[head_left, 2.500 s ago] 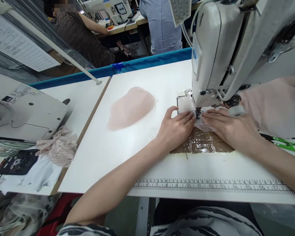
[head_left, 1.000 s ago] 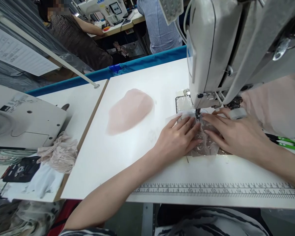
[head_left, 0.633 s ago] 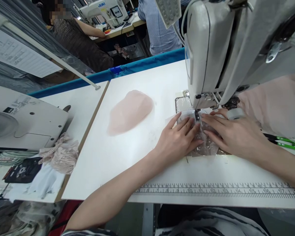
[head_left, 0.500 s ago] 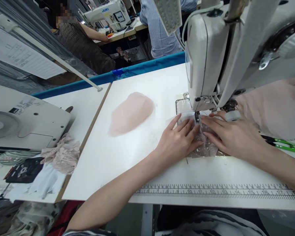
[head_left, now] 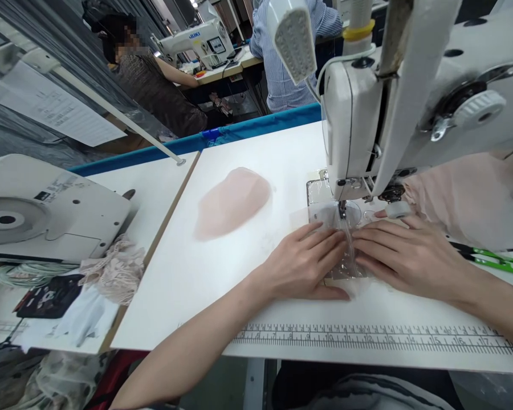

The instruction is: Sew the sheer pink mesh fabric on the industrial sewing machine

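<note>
My left hand (head_left: 304,263) lies flat with fingers stretched out on a thin sheer piece of fabric (head_left: 349,257) in front of the needle (head_left: 341,209) of the white sewing machine (head_left: 393,108). My right hand (head_left: 406,259) lies flat on the same piece from the right, fingers pointing left. The fingertips of both hands nearly meet at the seam line. The fabric runs back under the presser foot. Neither hand grips anything; both press down.
A pale pink fabric piece (head_left: 234,202) lies on the white table (head_left: 205,267) to the left. Pink cloth (head_left: 465,193) is heaped at the right, beside green-handled scissors (head_left: 493,259). A printed ruler (head_left: 367,337) runs along the front edge. Another machine (head_left: 38,210) and lace (head_left: 113,273) sit left. Two people are behind.
Both hands have slid toward me along the fabric, away from the needle. The sheer piece now reaches further forward. The view has tilted up, showing more of the machine.
</note>
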`<state>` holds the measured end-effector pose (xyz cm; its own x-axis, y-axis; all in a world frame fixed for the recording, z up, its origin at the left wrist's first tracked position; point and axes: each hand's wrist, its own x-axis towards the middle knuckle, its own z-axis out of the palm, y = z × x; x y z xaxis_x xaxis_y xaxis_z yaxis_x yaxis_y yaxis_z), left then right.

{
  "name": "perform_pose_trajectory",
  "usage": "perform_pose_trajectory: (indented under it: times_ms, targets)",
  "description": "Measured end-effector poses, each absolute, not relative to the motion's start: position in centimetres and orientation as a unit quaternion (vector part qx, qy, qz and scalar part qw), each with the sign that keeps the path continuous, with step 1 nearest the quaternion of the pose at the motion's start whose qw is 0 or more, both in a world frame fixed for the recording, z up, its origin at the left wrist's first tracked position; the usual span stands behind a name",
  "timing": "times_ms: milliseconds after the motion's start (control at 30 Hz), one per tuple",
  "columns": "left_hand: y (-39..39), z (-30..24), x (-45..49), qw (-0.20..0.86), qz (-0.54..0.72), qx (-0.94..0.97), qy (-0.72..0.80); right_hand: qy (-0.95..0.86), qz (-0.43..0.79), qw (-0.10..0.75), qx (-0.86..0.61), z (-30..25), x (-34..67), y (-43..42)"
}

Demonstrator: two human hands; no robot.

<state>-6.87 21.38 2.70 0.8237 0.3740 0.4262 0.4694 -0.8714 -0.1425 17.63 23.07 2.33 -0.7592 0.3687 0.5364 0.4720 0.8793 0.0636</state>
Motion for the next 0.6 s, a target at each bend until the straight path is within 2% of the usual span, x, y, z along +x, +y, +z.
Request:
perform_pose_trajectory:
  times_ms: [100,267,600]
  targets:
    - [21.3,2.5,-6.8,0.151,-0.213,-0.938,-0.229,-0.944,-0.051,0.251,-0.208,2.3,18.1,23.0]
    - [21.0,2.2,-5.8,0.123,-0.257,-0.912,-0.296,-0.948,-0.064,0.219,-0.220,2.1,18.0,22.9]
    - [20.7,2.0,-5.7,0.112,-0.244,-0.910,-0.317,-0.941,-0.074,0.241,-0.228,2.1,17.7,22.5]
